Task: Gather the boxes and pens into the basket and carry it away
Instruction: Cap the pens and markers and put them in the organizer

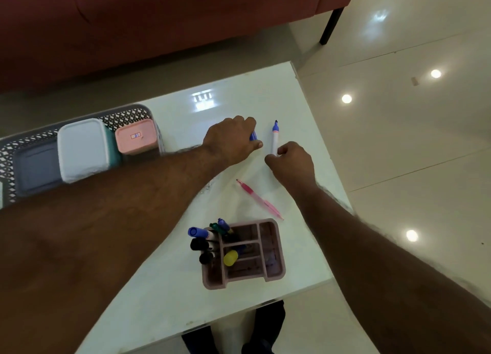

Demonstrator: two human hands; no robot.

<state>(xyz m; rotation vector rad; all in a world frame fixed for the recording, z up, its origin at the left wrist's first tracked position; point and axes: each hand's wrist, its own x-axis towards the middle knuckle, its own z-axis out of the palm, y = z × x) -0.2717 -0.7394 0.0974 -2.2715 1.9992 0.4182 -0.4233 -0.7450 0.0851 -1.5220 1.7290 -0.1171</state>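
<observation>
On the white table (186,295), my left hand (231,138) curls over a blue pen (253,136), of which only a short piece shows under the fingers. My right hand (291,162) pinches the lower end of a white marker with a blue cap (274,138) lying on the table. A pink pen (259,199) lies loose below my hands. At the left, the perforated basket (127,117) holds a white box (82,149), a pink box (135,138) and a grey-blue box (37,167).
A pink pen holder (265,274) with several markers stands near the table's front edge. A red sofa (159,21) runs behind the table, its black leg (330,26) on the glossy tiled floor at the right. My feet (265,327) show below the table's edge.
</observation>
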